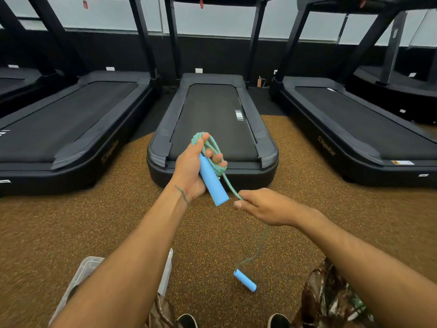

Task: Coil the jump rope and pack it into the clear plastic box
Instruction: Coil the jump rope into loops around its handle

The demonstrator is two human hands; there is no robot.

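My left hand (192, 170) grips one light blue handle (212, 184) of the jump rope, with several loops of the blue-green cord (208, 147) wound over its fingers. From there the cord runs down to my right hand (264, 205), which pinches it. Below that hand the cord hangs blurred, ending in the second blue handle (245, 280) that dangles near the floor. The clear plastic box (81, 272) stands on the floor at the lower left, mostly hidden by my left forearm.
A black treadmill (212, 114) stands straight ahead, with one treadmill (71, 119) on its left and another treadmill (359, 124) on its right. Speckled brown rubber floor (71, 228) lies under me. My shoes (279, 320) and camouflage trousers show at the bottom edge.
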